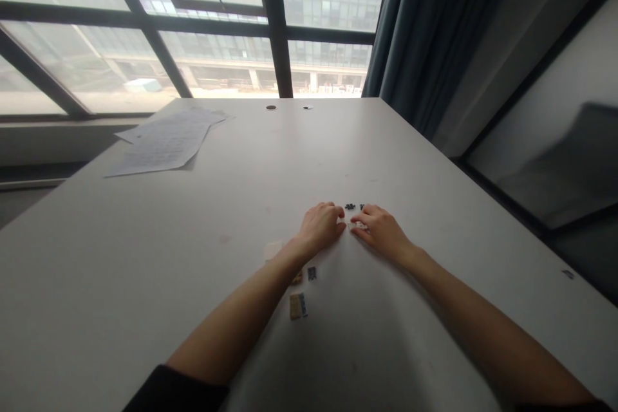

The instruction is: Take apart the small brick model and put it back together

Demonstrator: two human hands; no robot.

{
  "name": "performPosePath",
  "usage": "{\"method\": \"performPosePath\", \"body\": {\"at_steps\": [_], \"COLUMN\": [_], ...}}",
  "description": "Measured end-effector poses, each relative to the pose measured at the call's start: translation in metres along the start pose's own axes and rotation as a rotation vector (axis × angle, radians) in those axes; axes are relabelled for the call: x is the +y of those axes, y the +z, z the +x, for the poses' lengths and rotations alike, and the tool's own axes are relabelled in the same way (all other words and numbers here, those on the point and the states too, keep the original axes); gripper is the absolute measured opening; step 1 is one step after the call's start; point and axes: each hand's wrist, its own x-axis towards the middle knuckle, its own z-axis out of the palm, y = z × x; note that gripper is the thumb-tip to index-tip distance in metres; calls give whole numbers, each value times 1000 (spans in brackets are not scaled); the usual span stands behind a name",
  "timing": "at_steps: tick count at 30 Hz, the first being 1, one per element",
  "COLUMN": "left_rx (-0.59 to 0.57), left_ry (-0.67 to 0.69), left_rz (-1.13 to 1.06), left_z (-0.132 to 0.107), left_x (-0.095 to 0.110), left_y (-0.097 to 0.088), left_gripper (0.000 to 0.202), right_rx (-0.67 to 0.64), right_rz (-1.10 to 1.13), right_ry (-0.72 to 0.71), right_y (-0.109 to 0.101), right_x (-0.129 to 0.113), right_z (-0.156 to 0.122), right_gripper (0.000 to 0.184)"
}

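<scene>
Bare hands at a white worktop (434,206). The right hand (383,232) has its fingertips around a small pale piece (360,226), near side of a dark piece (350,206); the left hand (321,225) curls just left. Whether either grips cannot be told. The step appears to be fine positioning, calling for light fingertip control. Print on the far-left papers (164,141) is illegible.

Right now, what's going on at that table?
A person at a white table is handling something small: the right hand is at a pale piece, the left hand close by. I can't tell whether either grips anything. Dark pieces lie just beyond; brownish pieces lie nearer the person. Paper sheets lie far left.
</scene>
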Motion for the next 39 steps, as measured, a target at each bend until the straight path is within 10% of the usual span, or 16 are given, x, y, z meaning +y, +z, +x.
{"method": "performPosePath", "body": {"at_steps": [20, 31, 39], "left_rx": [51, 226, 121], "left_ry": [-44, -138, -54], "left_rz": [-63, -163, -123], "left_z": [-19, -109, -149], "left_x": [-8, -83, -77], "left_y": [-18, -69, -57], "left_gripper": [39, 30, 30], "right_rx": [79, -8, -134], "right_rz": [3, 186, 244], "right_ry": [14, -296, -349], "right_y": [-1, 2, 4], "right_x": [-5, -49, -77], "right_z": [-5, -22, -19], "right_gripper": [23, 24, 30]}}
